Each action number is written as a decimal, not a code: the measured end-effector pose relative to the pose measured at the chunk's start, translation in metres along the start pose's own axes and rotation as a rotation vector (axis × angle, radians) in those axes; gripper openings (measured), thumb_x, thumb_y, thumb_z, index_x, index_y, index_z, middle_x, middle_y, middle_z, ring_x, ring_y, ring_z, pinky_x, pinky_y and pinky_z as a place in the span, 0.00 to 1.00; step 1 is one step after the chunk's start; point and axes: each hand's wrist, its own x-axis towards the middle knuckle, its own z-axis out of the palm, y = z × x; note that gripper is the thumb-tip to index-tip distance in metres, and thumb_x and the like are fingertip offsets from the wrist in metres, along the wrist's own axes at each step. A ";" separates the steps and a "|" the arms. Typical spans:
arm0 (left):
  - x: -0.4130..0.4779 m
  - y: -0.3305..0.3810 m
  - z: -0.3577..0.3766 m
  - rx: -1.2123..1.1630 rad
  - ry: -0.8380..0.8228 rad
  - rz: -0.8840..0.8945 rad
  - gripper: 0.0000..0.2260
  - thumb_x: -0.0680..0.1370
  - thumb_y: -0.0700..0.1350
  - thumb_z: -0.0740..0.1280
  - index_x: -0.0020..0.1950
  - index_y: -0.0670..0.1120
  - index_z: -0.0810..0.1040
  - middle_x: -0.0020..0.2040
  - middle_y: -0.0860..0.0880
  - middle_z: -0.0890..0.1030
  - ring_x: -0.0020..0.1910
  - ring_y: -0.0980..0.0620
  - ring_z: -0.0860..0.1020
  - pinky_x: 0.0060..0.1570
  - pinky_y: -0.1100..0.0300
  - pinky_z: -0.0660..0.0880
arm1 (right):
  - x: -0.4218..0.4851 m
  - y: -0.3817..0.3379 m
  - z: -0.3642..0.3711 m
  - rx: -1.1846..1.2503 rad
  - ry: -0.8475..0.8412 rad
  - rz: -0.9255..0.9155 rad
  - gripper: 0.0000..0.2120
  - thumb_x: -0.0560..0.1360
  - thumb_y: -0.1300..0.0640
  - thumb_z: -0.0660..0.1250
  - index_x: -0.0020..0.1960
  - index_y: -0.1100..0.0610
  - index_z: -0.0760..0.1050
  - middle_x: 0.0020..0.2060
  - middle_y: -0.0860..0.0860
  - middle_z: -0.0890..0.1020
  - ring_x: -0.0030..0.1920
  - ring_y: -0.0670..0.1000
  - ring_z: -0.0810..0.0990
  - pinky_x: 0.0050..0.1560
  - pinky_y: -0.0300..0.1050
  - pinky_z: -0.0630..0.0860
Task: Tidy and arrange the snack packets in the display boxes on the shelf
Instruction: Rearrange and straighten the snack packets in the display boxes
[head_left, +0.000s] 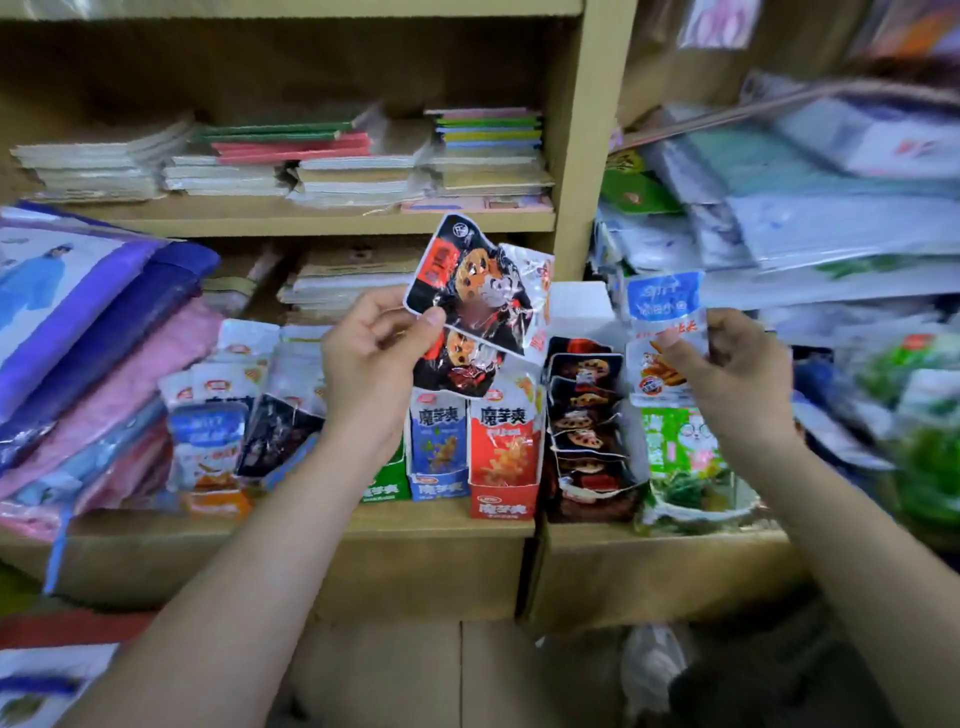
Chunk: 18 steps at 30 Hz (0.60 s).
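My left hand pinches a small bunch of black snack packets printed with lotus-root slices, held up above the display boxes. My right hand pinches a white packet with a blue top, lifted over the right end of the row. On the shelf below stand a red display box, a blue display box and a green display box, each with upright packets. A dark box to their right holds a row of matching black packets.
Loose white, blue and black packets lie jumbled left of the boxes. A green packet box sits at the right. Folded purple and pink bags pile at the left; notebooks fill the upper shelf; plastic-wrapped goods crowd the right.
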 end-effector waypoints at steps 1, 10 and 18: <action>-0.002 -0.002 0.011 -0.004 -0.023 -0.011 0.08 0.76 0.35 0.72 0.50 0.47 0.80 0.41 0.50 0.85 0.43 0.52 0.82 0.51 0.54 0.80 | 0.001 0.003 -0.009 0.001 0.022 0.003 0.04 0.73 0.56 0.76 0.44 0.49 0.81 0.39 0.53 0.86 0.39 0.52 0.82 0.45 0.60 0.80; -0.011 -0.046 0.073 0.274 -0.145 0.094 0.10 0.75 0.39 0.74 0.49 0.54 0.80 0.41 0.50 0.85 0.39 0.54 0.82 0.42 0.57 0.79 | 0.011 0.019 -0.048 0.001 0.035 0.048 0.05 0.74 0.58 0.75 0.48 0.53 0.80 0.41 0.51 0.87 0.43 0.52 0.86 0.49 0.56 0.83; -0.011 -0.068 0.102 0.653 -0.033 0.306 0.07 0.72 0.44 0.75 0.47 0.53 0.81 0.36 0.55 0.80 0.35 0.55 0.79 0.36 0.50 0.79 | 0.012 0.020 -0.053 0.021 0.002 0.025 0.05 0.75 0.58 0.74 0.46 0.50 0.79 0.39 0.46 0.87 0.41 0.48 0.86 0.41 0.40 0.79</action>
